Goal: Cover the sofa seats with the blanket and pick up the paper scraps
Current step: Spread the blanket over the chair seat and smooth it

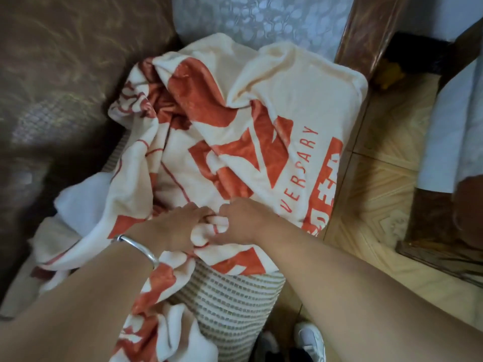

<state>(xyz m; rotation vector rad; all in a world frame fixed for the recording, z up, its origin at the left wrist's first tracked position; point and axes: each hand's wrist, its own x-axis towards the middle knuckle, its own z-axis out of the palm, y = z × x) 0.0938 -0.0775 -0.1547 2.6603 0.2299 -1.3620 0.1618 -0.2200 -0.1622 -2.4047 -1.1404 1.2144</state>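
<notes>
A cream blanket [235,131] with large red-orange print lies crumpled over the sofa seat, its right side spread flat to the seat's edge and its left side bunched in folds. My left hand [175,228], with a silver bangle on the wrist, grips a bunched fold near the front of the seat. My right hand [243,223] grips the same fold right beside it, fingers curled into the cloth. The striped seat cushion [235,296] shows bare below the blanket's front edge. No paper scraps are in sight.
A brown patterned sofa back [65,61] fills the left. A pale blue textured cushion [261,19] lies behind the blanket. A wooden armrest [366,35] and tiled floor [379,178] lie to the right, with another wooden piece [444,218] beyond. My white shoe [311,340] is below.
</notes>
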